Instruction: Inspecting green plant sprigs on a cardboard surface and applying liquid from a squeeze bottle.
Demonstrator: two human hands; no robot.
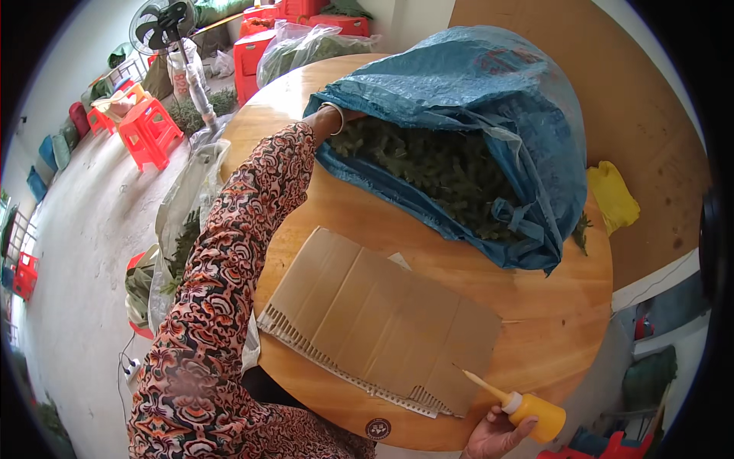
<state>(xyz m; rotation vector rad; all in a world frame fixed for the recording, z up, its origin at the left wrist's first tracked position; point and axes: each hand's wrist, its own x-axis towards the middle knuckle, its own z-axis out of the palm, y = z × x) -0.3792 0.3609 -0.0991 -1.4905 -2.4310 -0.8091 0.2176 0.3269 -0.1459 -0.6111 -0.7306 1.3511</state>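
1 yellow bottle (541, 421) (right grip (493, 439)), blue sack (459, 76)

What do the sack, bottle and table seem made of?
Sack: probably woven plastic, slightly shiny, judging by its crisp creases. Bottle: likely plastic, smooth, evenly yellow-orange. Table: wood or wood-look laminate, glossy, showing grain and reflections.

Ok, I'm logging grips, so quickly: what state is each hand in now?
Left hand: in the blue sack's mouth; fingers hidden, can't tell.
Right hand: closed, holding the yellow bottle.
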